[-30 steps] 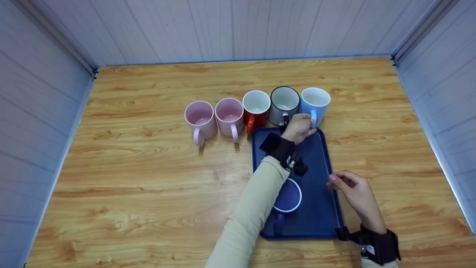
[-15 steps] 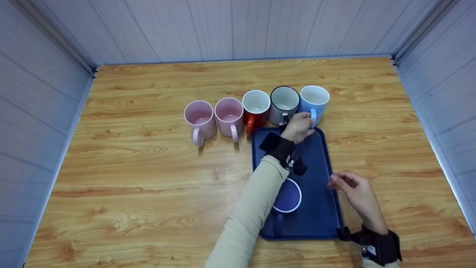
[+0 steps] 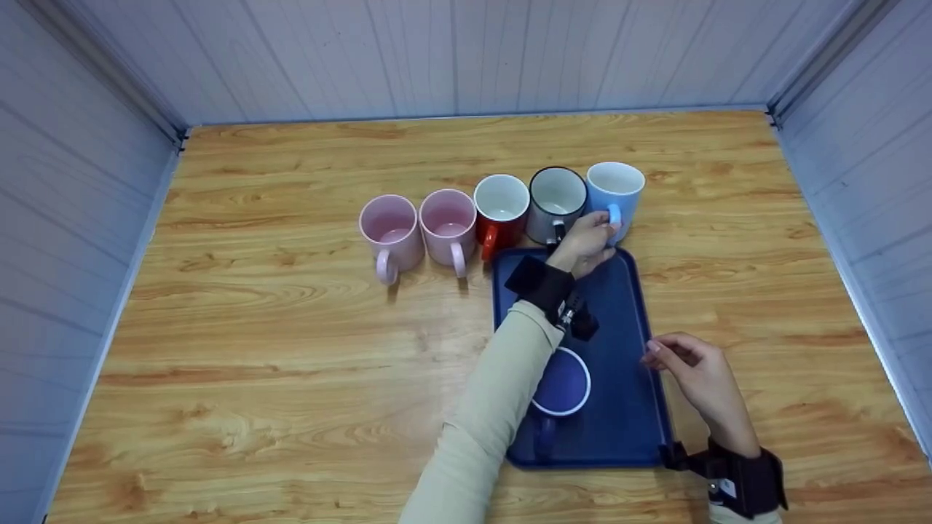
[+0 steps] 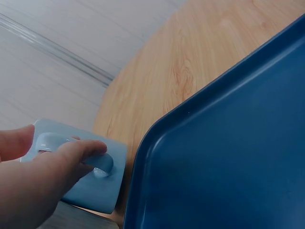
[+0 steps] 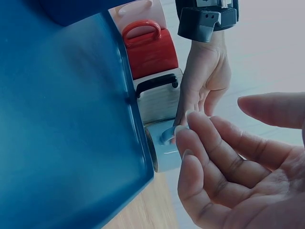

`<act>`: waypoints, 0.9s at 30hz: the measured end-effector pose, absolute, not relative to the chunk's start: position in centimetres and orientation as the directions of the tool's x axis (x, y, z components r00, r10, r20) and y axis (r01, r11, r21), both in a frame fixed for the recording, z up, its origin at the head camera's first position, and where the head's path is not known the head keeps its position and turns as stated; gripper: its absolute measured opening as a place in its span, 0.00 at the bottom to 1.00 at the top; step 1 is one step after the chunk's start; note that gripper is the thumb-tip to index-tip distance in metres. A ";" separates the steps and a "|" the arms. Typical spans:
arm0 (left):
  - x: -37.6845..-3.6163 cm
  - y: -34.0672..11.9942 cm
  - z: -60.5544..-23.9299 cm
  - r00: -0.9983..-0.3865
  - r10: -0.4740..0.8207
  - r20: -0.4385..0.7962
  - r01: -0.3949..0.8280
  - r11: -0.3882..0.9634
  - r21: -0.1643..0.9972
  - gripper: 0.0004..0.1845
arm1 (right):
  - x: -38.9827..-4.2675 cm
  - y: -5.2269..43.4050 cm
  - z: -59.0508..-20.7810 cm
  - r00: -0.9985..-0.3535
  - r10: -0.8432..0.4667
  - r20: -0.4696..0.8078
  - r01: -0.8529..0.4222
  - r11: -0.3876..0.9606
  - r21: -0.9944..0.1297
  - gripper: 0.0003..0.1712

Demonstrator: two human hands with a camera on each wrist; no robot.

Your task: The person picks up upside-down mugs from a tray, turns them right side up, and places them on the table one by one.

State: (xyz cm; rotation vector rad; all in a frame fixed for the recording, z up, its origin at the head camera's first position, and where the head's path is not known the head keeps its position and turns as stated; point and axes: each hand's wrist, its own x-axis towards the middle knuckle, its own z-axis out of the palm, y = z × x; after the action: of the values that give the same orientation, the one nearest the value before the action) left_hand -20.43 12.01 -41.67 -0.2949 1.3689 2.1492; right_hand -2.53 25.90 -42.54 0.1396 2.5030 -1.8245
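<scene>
The light blue mug (image 3: 614,191) stands at the right end of a row of mugs, just beyond the far edge of the dark blue tray (image 3: 619,407). My left hand (image 3: 585,242) reaches over the tray and grips this mug by its handle; in the left wrist view the fingers hook around the handle (image 4: 102,163), thumb apart from them. My right hand (image 3: 695,371) hovers by the tray's right edge, fingers loosely curled and holding nothing. On the near part of the tray sits a purple mug (image 3: 564,386) with a white rim, partly covered by the left sleeve.
Left of the light blue mug, the row holds a white mug with a black rim (image 3: 558,193), a red mug (image 3: 502,211) and two pink mugs, one (image 3: 449,225) beside the other (image 3: 392,229). Pale panel walls (image 3: 451,58) enclose the wooden table (image 3: 291,349).
Held by its handle, the light blue mug has shifted slightly toward the back and left, with my left hand following. My right hand has hardly moved.
</scene>
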 end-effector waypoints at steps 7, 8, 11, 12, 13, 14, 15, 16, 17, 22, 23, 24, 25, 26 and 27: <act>-20.4 12.1 -42.1 -0.812 0.330 -0.482 -0.575 -0.311 0.756 0.16 | -2.4 25.8 -42.6 -0.997 0.045 -0.067 0.078 0.300 -0.951 0.11; -20.4 12.1 -42.2 -0.810 0.327 -0.488 -0.579 -0.310 0.754 0.16 | -2.4 25.9 -42.6 -0.997 0.045 -0.066 0.077 0.299 -0.951 0.11; -20.3 12.0 -42.3 -0.808 0.316 -0.498 -0.582 -0.293 0.758 0.15 | -2.4 25.9 -42.7 -0.996 0.047 -0.072 0.083 0.301 -0.950 0.11; -20.3 12.0 -42.4 -0.807 0.312 -0.501 -0.583 -0.285 0.761 0.14 | -2.3 26.0 -42.7 -0.996 0.048 -0.073 0.084 0.303 -0.949 0.11; -20.3 11.9 -42.5 -0.806 0.310 -0.505 -0.584 -0.269 0.766 0.13 | -2.3 26.0 -42.7 -0.996 0.048 -0.074 0.085 0.305 -0.948 0.11; -20.2 11.9 -42.5 -0.805 0.313 -0.504 -0.582 -0.253 0.772 0.13 | -2.3 26.0 -42.7 -0.996 0.049 -0.076 0.087 0.305 -0.948 0.11; -20.2 11.8 -42.6 -0.806 0.316 -0.501 -0.579 -0.242 0.779 0.12 | -2.3 26.1 -42.7 -0.996 0.049 -0.078 0.090 0.305 -0.948 0.11; -20.2 11.8 -42.7 -0.805 0.318 -0.501 -0.578 -0.229 0.783 0.11 | -2.3 26.1 -42.7 -0.996 0.049 -0.079 0.090 0.304 -0.948 0.11; -20.2 11.8 -42.7 -0.803 0.322 -0.502 -0.579 -0.219 0.785 0.10 | -2.3 26.1 -42.7 -0.996 0.049 -0.080 0.091 0.303 -0.949 0.11; -20.2 11.9 -42.5 -0.807 0.312 -0.501 -0.566 -0.171 0.807 0.07 | -2.4 26.0 -42.7 -0.995 0.054 -0.084 0.096 0.289 -0.952 0.11; -20.1 12.0 -42.4 -0.815 0.300 -0.496 -0.552 -0.137 0.823 0.09 | -2.4 26.0 -42.7 -0.995 0.054 -0.085 0.097 0.289 -0.953 0.11; -20.0 12.1 -42.2 -0.824 0.285 -0.490 -0.532 -0.091 0.842 0.12 | -2.4 26.0 -42.7 -0.995 0.054 -0.085 0.097 0.288 -0.953 0.11; -20.0 12.2 -42.0 -0.835 0.264 -0.483 -0.508 -0.032 0.861 0.14 | -2.4 26.0 -42.7 -0.995 0.054 -0.085 0.097 0.289 -0.952 0.11; -19.8 12.2 -41.7 -0.849 0.239 -0.472 -0.478 0.038 0.878 0.16 | -2.4 26.0 -42.7 -0.995 0.055 -0.086 0.098 0.289 -0.952 0.11; -19.6 12.3 -41.4 -0.861 0.221 -0.459 -0.446 0.108 0.888 0.18 | -2.4 26.1 -42.7 -0.995 0.056 -0.086 0.098 0.291 -0.952 0.11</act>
State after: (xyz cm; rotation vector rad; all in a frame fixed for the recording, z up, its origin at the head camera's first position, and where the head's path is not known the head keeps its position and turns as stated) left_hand -19.65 12.28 -41.36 -0.2191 1.9058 1.8037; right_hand -2.41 26.06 -42.66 0.1488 2.4948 -1.8440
